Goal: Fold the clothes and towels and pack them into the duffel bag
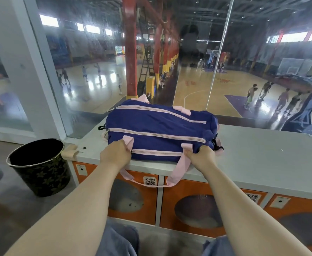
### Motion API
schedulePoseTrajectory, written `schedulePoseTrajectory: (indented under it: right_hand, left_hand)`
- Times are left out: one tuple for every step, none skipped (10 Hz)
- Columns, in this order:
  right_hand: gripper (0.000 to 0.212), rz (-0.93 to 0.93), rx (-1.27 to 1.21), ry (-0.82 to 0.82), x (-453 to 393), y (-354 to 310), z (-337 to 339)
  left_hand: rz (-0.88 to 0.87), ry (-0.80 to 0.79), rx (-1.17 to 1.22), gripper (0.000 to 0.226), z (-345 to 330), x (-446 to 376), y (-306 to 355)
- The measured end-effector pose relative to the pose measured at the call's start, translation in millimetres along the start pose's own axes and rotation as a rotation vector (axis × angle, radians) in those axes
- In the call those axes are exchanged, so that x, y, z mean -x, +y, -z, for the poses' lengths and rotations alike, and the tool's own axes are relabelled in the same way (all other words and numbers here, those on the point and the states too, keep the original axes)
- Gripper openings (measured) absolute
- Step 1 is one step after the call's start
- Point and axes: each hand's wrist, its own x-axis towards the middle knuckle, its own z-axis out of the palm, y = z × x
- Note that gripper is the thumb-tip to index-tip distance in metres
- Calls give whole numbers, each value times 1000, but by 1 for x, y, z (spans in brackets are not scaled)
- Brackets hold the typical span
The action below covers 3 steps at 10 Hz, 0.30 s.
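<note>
Bare forearms, no sleeves; blue denim trousers (118, 241) on legs.

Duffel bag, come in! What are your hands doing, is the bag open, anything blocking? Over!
Both hands, left and right, grip the near edge of the duffel bag. Zippers look closed. Pink strap hangs over locker top. Nothing blocking.

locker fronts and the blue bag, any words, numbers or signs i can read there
No readable words or numbers.
White QR-code sticker on the left orange locker door: code only, caption beneath too small.
Second QR-code sticker further right: the same.
Navy fabric duffel bag with pink trim: no label visible.
Orange court-floor markings: blurred.
</note>
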Motion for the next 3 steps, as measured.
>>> schedulePoseTrajectory:
  right_hand:
    - [30,38,63,-26,3,1,4]
    - [39,72,277,-138,5,4,18]
    - [54,140,290,-43,4,-2,35]
  left_hand:
    - [-5,-10,15,26,3,-4,3]
    - [-52,95,112,22,11,-4,16]
    - [-242,266,283,12,22,1,45]
